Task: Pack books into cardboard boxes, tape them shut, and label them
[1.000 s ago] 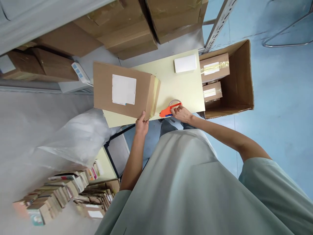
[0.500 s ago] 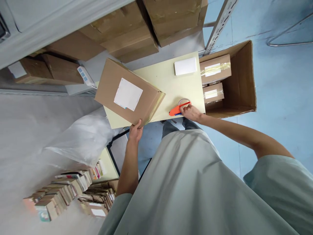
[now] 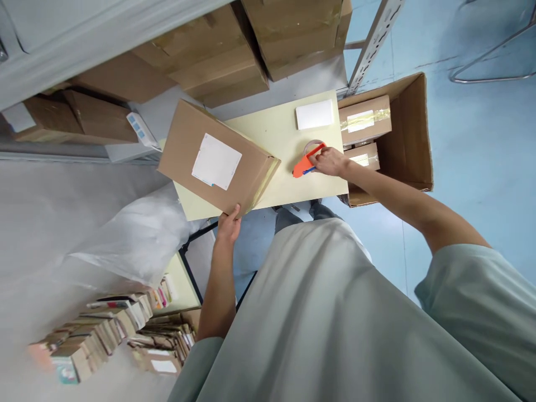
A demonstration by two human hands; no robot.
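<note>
A cardboard box (image 3: 178,137) with a white label (image 3: 216,161) lies askew over the left part of the pale yellow table (image 3: 278,131). My left hand (image 3: 229,223) grips its near lower corner, thumb on the top face and fingers hidden underneath. Clear tape runs along the box's right edge. To the right, my right hand (image 3: 329,161) is closed around an orange tape dispenser (image 3: 302,166) with a blue part and a roll of tape. The dispenser is above the table's right half, apart from the box. A white stack of paper or labels (image 3: 314,115) lies behind it.
At the table's right end, a large open carton (image 3: 408,134) holds taped, labelled boxes. Several cardboard boxes (image 3: 209,53) fill the shelf behind. A white power strip (image 3: 143,130) sits at back left. Below left are a plastic bag (image 3: 142,234) and stacked books (image 3: 104,329).
My right hand has moved the tape dispenser away from the table's near edge, farther from my body. The left hand keeps its grip on the box. The whole view has shifted slightly.
</note>
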